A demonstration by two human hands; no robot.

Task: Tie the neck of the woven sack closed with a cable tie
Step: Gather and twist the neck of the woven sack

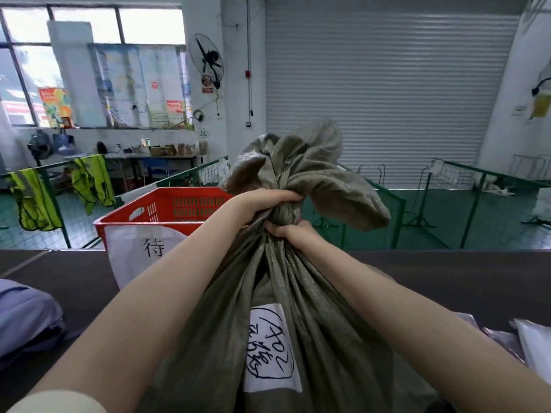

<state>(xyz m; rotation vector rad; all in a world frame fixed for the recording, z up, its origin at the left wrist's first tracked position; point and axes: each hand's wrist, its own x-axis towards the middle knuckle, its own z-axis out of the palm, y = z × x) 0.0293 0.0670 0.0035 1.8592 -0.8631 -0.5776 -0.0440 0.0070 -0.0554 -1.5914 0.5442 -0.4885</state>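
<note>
Olive-grey woven sack [298,293] fills the near foreground, standing upright on the dark tabletop [68,281] — fabric pulled into long vertical pleats, white paper label [269,350] with black handwriting on its front. Neck is bunched tight; loose mouth flops open above it in crumpled folds. Left hand [268,201] is clenched around the neck, right hand [287,229] grips just below — touching. Red crate [161,210] sits behind.

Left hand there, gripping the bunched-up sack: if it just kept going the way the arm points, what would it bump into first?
The left hand is already clenched on the woven sack at its neck, so it meets the gathered fabric at once. Past that, probably the green mesh fence, though depth is unclear.
</note>
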